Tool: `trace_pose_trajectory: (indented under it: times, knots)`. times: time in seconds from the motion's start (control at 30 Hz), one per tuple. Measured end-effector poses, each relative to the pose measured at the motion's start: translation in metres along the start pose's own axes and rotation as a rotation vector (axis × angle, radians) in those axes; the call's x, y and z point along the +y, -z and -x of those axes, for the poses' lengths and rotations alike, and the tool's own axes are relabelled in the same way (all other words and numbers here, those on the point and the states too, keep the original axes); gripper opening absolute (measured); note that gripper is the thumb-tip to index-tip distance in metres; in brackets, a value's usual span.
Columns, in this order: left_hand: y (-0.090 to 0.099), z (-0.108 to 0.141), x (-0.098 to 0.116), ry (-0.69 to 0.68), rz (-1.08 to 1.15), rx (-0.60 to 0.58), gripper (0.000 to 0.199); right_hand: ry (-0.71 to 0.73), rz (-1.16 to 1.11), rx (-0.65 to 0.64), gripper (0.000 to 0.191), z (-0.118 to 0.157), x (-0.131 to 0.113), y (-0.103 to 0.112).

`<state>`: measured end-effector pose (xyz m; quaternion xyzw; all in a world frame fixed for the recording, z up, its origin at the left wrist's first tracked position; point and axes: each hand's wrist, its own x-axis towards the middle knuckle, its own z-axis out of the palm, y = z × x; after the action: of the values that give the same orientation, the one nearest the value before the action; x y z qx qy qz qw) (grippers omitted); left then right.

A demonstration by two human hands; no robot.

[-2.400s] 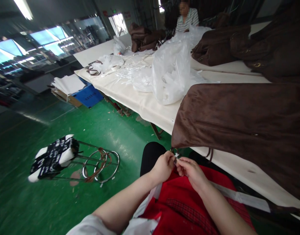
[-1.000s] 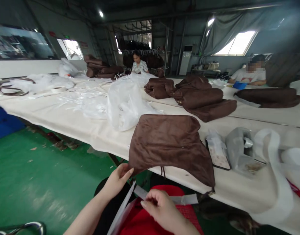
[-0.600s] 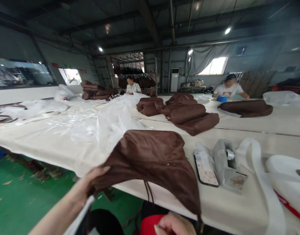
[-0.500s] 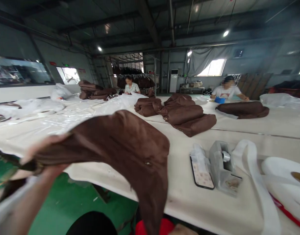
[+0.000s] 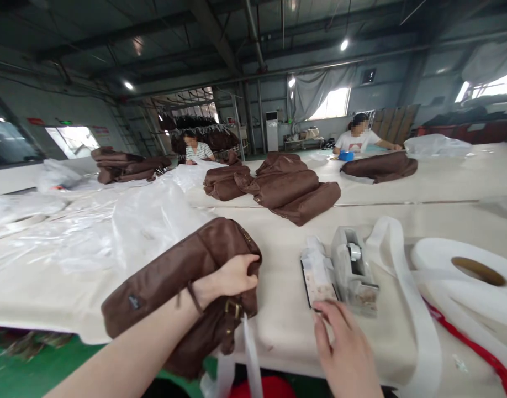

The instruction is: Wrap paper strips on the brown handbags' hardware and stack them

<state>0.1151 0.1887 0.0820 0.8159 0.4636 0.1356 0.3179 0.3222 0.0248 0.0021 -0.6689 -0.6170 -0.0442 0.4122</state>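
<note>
A brown bag (image 5: 166, 265) lies across the near edge of the pale table, part of it hanging over, with a buckle and a small label showing. My left hand (image 5: 237, 275) grips the bag near its right end, fingers bent round the material. White strips hang below the buckle. My right hand (image 5: 340, 337) is at the near end of a phone (image 5: 320, 287), fingers apart and fingertips at its edge. Clear plastic pieces lie on the phone. Right beside it stands a grey tape dispenser (image 5: 353, 271).
Several brown bags (image 5: 290, 188) lie mid-table. White strip material (image 5: 396, 249) and a large white roll (image 5: 436, 254) are at right, near a red strap (image 5: 473, 342). Plastic sheets (image 5: 146, 221) cover the left. Two people sit beyond: one person (image 5: 359, 138), another person (image 5: 197, 150).
The brown bag went from being held up to lying on the table. My left hand moved right along it. My right hand came up to the phone, and the view turned right.
</note>
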Motion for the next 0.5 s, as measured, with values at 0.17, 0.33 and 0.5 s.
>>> trace_pose_trajectory:
  times: [0.17,0.33,0.5]
  knots:
    - [-0.060,-0.003,0.004,0.021,-0.064,-0.062,0.076,0.030,0.396,-0.132,0.028,-0.048,0.041,-0.019]
    - [-0.041,0.051,0.001,-0.137,-0.019,-0.021,0.064,0.103,0.610,-0.302,0.017,-0.066,0.049,-0.036]
    - [-0.050,0.161,-0.047,-0.290,-0.247,0.393,0.024,0.079,0.646,-0.191,0.018,-0.063,0.045,-0.033]
